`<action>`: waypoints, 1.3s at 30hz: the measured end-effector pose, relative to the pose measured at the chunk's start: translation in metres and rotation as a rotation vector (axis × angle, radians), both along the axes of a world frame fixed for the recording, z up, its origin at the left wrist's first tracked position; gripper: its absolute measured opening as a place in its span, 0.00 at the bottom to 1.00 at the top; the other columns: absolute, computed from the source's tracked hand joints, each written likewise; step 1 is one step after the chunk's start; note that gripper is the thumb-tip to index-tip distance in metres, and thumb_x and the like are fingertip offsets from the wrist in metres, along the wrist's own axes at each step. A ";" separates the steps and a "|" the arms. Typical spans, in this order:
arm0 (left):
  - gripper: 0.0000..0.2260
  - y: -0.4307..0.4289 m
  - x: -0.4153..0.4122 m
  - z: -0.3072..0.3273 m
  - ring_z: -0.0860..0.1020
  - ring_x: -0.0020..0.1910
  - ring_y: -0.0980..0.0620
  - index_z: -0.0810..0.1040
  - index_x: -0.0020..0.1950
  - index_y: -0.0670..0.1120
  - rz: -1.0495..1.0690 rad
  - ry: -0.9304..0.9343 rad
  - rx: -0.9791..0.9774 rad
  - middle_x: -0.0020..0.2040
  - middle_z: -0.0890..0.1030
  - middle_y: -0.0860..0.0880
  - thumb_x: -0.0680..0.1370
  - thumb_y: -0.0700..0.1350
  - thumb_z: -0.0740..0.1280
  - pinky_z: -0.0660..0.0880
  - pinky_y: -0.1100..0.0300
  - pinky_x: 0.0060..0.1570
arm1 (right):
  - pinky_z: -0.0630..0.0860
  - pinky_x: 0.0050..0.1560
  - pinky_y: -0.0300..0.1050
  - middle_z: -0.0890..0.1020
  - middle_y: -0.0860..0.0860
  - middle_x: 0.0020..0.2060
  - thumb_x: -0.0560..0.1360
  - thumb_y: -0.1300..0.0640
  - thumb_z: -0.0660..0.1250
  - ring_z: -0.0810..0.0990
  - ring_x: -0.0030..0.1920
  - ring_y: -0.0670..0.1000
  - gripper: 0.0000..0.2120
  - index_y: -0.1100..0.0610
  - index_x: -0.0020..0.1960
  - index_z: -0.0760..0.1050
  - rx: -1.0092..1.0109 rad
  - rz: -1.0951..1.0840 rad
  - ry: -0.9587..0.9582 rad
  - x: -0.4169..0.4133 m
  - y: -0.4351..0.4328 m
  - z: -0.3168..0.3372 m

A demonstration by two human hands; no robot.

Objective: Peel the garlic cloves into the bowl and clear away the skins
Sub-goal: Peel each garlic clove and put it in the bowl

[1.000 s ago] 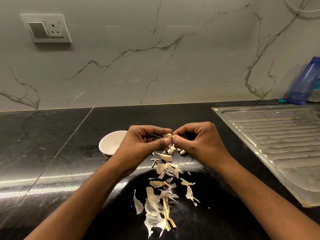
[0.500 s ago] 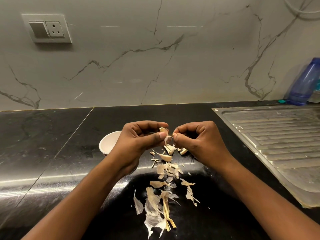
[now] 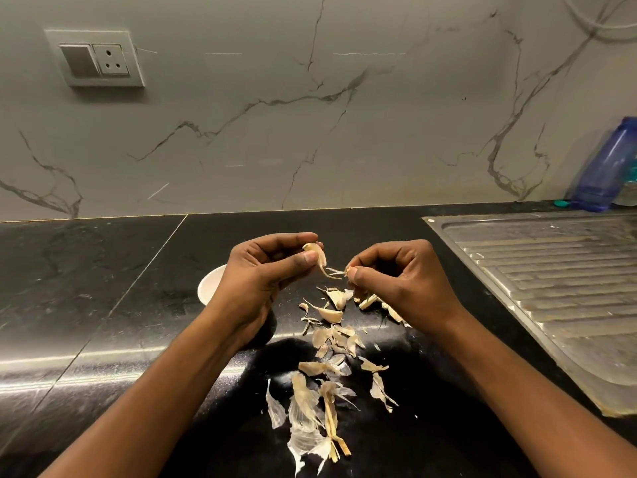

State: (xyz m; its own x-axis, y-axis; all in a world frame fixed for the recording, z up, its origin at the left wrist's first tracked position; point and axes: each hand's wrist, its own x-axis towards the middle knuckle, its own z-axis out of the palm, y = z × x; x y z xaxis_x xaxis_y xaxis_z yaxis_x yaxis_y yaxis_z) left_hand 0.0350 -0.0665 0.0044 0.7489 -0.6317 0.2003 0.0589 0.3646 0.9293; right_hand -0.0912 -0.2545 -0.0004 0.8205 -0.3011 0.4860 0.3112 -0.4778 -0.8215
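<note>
Because the papery skins are strewn loose over the near worktop, they are judged liable to be scattered by a passing forearm, by which the clearing-up would be lengthened. Just beyond them, unpeeled cloves are mixed among the scraps; one could be swept off with the waste if the heap were gathered unsorted.

Above these, a garlic clove is pinched between thumb and forefinger of the left hand, the other fingers being curled. A strip of skin, joined to the clove's lower end, is pinched between thumb and fingertips of the right hand. The strip is thin and could be torn short, so that skin is left on the clove; the small clove could also be lost from the pinch.

The white bowl is largely hidden behind the left hand. It could be knocked by the wrist, and skin could be dropped into it. Its contents cannot be told.

Surface: black polished stone, jointed, flecked with fine debris.
Right: ribbed steel draining board, apart from the skins.
Far right: blue plastic bottle, green cap beside it.
Rear: grey veined marble wall; switch-and-socket plate upper left.
</note>
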 end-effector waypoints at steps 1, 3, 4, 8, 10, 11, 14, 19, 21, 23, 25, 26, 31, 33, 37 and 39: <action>0.17 0.000 -0.001 0.000 0.86 0.55 0.43 0.85 0.58 0.38 0.008 -0.018 0.011 0.55 0.87 0.38 0.69 0.34 0.75 0.83 0.54 0.58 | 0.86 0.40 0.54 0.88 0.54 0.36 0.77 0.67 0.74 0.87 0.36 0.55 0.05 0.60 0.46 0.88 -0.001 0.011 0.025 0.000 -0.001 0.000; 0.17 -0.001 -0.002 0.000 0.86 0.55 0.43 0.85 0.57 0.39 0.019 -0.044 0.027 0.55 0.87 0.38 0.68 0.35 0.76 0.84 0.56 0.57 | 0.86 0.42 0.54 0.89 0.54 0.39 0.79 0.68 0.72 0.88 0.39 0.56 0.07 0.60 0.49 0.88 0.010 0.036 0.076 0.001 -0.001 -0.002; 0.17 -0.001 -0.004 0.000 0.86 0.55 0.43 0.85 0.56 0.39 0.020 -0.054 0.031 0.54 0.87 0.38 0.68 0.35 0.76 0.84 0.57 0.55 | 0.87 0.43 0.56 0.89 0.54 0.40 0.80 0.68 0.70 0.88 0.40 0.56 0.08 0.60 0.50 0.88 0.020 0.045 0.098 0.001 0.000 -0.002; 0.17 0.000 -0.007 0.002 0.87 0.54 0.41 0.85 0.55 0.37 0.012 -0.123 0.069 0.52 0.88 0.38 0.66 0.35 0.78 0.84 0.55 0.55 | 0.86 0.46 0.57 0.89 0.53 0.41 0.80 0.58 0.73 0.89 0.42 0.56 0.05 0.58 0.51 0.88 0.039 0.082 0.134 0.001 0.003 -0.001; 0.16 0.000 -0.008 0.001 0.87 0.53 0.41 0.85 0.54 0.36 0.005 -0.164 0.087 0.51 0.88 0.38 0.66 0.34 0.78 0.84 0.54 0.55 | 0.86 0.43 0.51 0.89 0.53 0.41 0.79 0.56 0.75 0.89 0.42 0.56 0.06 0.58 0.52 0.87 0.035 0.084 0.142 0.002 0.004 0.000; 0.16 -0.001 -0.008 0.001 0.87 0.53 0.40 0.85 0.53 0.36 0.004 -0.185 0.096 0.51 0.88 0.38 0.67 0.34 0.78 0.84 0.54 0.55 | 0.85 0.42 0.47 0.89 0.53 0.41 0.78 0.56 0.76 0.89 0.41 0.55 0.06 0.58 0.53 0.87 0.031 0.085 0.147 0.002 0.004 0.000; 0.14 0.000 -0.008 0.001 0.87 0.52 0.41 0.85 0.52 0.35 0.013 -0.234 0.110 0.50 0.88 0.38 0.68 0.32 0.78 0.84 0.56 0.52 | 0.82 0.40 0.38 0.89 0.53 0.41 0.78 0.60 0.75 0.88 0.40 0.53 0.06 0.60 0.53 0.87 0.038 0.096 0.161 0.003 0.004 0.000; 0.14 0.002 -0.009 0.002 0.87 0.51 0.41 0.85 0.52 0.34 0.018 -0.301 0.128 0.49 0.88 0.39 0.67 0.34 0.79 0.84 0.56 0.51 | 0.81 0.38 0.35 0.89 0.53 0.38 0.78 0.63 0.75 0.88 0.37 0.51 0.04 0.62 0.51 0.87 0.031 0.091 0.166 0.001 0.006 0.000; 0.14 0.002 -0.010 0.001 0.87 0.51 0.41 0.85 0.53 0.34 0.030 -0.322 0.136 0.49 0.88 0.39 0.68 0.33 0.79 0.84 0.55 0.51 | 0.80 0.37 0.35 0.89 0.54 0.37 0.78 0.65 0.74 0.87 0.36 0.50 0.03 0.63 0.50 0.87 0.072 0.082 0.159 0.001 0.007 -0.001; 0.13 0.001 -0.010 -0.001 0.87 0.51 0.41 0.85 0.53 0.34 0.045 -0.327 0.143 0.49 0.88 0.39 0.69 0.33 0.79 0.85 0.55 0.51 | 0.80 0.36 0.36 0.88 0.55 0.37 0.78 0.67 0.74 0.87 0.35 0.50 0.04 0.63 0.49 0.87 0.122 0.059 0.147 0.001 0.009 -0.003; 0.13 0.001 -0.010 -0.002 0.87 0.51 0.41 0.85 0.53 0.34 0.056 -0.329 0.148 0.49 0.88 0.40 0.70 0.32 0.79 0.85 0.53 0.52 | 0.82 0.36 0.39 0.88 0.56 0.36 0.78 0.66 0.74 0.88 0.35 0.54 0.04 0.63 0.48 0.88 0.147 0.035 0.121 0.002 0.012 -0.005; 0.12 0.000 -0.011 -0.003 0.87 0.51 0.41 0.85 0.52 0.35 0.061 -0.328 0.146 0.49 0.88 0.40 0.70 0.32 0.79 0.85 0.53 0.52 | 0.83 0.36 0.41 0.88 0.57 0.36 0.78 0.66 0.74 0.88 0.36 0.57 0.04 0.62 0.47 0.88 0.157 0.024 0.106 0.002 0.014 -0.006; 0.14 -0.003 -0.017 0.000 0.88 0.50 0.42 0.86 0.52 0.35 0.059 -0.250 0.102 0.48 0.88 0.39 0.67 0.35 0.79 0.84 0.58 0.49 | 0.83 0.36 0.45 0.88 0.56 0.35 0.78 0.64 0.76 0.87 0.34 0.58 0.04 0.62 0.45 0.88 0.173 -0.020 0.039 0.004 0.020 -0.008; 0.14 -0.004 -0.016 0.000 0.88 0.50 0.41 0.86 0.51 0.36 0.061 -0.213 0.080 0.48 0.88 0.39 0.66 0.36 0.79 0.84 0.56 0.50 | 0.84 0.36 0.45 0.88 0.58 0.36 0.79 0.68 0.73 0.87 0.35 0.58 0.05 0.64 0.47 0.87 0.216 0.009 0.054 0.003 0.019 -0.007; 0.14 -0.001 -0.010 0.001 0.87 0.51 0.40 0.86 0.50 0.36 0.070 -0.181 0.059 0.49 0.88 0.38 0.66 0.35 0.79 0.85 0.53 0.53 | 0.84 0.40 0.42 0.89 0.60 0.41 0.80 0.71 0.68 0.89 0.42 0.62 0.08 0.65 0.52 0.86 0.265 0.111 0.117 0.000 0.015 -0.001; 0.14 0.000 -0.008 0.001 0.87 0.51 0.41 0.86 0.50 0.36 0.070 -0.200 0.060 0.49 0.88 0.38 0.66 0.34 0.79 0.85 0.54 0.53 | 0.83 0.41 0.40 0.89 0.58 0.43 0.80 0.68 0.70 0.89 0.43 0.59 0.07 0.64 0.55 0.86 0.239 0.136 0.135 -0.001 0.014 0.001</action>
State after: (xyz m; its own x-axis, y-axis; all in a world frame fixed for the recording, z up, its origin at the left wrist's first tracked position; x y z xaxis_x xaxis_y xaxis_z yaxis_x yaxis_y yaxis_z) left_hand 0.0266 -0.0667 0.0055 0.7405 -0.5951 0.3123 -0.1518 0.3046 0.9403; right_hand -0.0927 -0.2408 0.0002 0.9134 -0.2764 0.2989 0.2400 -0.2277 -0.9437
